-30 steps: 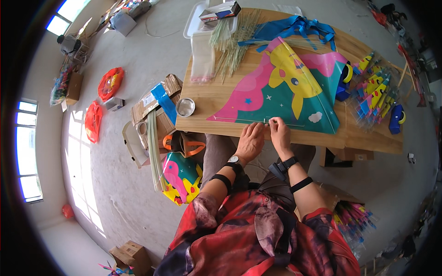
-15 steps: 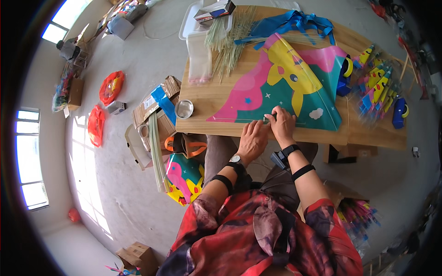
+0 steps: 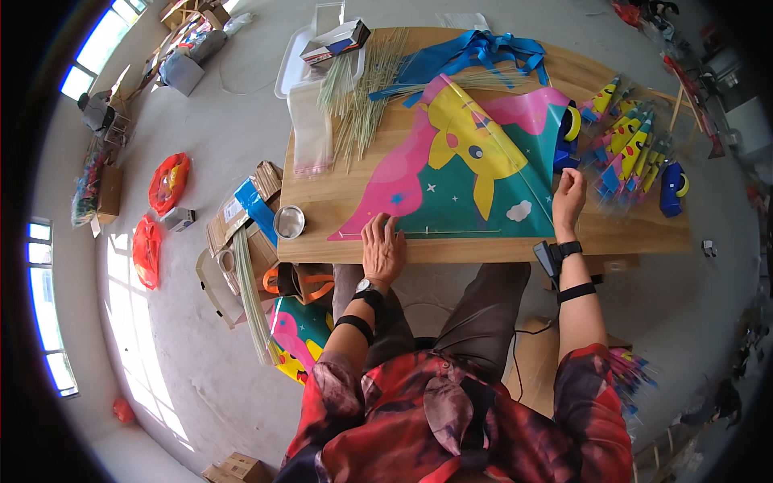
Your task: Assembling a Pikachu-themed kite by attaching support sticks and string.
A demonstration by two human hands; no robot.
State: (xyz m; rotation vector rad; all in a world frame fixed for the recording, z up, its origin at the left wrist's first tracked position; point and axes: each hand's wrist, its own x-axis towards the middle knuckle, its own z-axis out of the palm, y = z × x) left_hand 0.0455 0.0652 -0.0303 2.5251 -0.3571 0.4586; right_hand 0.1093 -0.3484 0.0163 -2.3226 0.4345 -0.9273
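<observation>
A printed plastic kite sheet (image 3: 451, 197) in pink, teal and yellow, with a cartoon figure, lies on the table; its upper part looks folded over. A thin pale rod (image 3: 455, 232) runs along its near edge. My left hand (image 3: 384, 251) rests on that edge at the left, fingers stretched and open. My right hand (image 3: 569, 201) is raised at the sheet's right edge, just below a blue tape dispenser (image 3: 567, 153) with a yellow roll. Its fingers are closed in a pinch; anything between them is too small to make out.
Thin sticks (image 3: 370, 97), blue ribbons (image 3: 483, 60) and clear plastic sleeves (image 3: 312, 133) lie across the table (image 3: 322, 201). A round metal tin (image 3: 289, 221) stands at its left corner. Wrapped kites (image 3: 632, 145) and another dispenser (image 3: 672, 189) lie right. Opened cardboard (image 3: 258, 193) is beside the table.
My hands have parted: the left slid left along the sheet's near edge, the right moved right and up toward the tape dispenser. The whole view has shifted slightly.
</observation>
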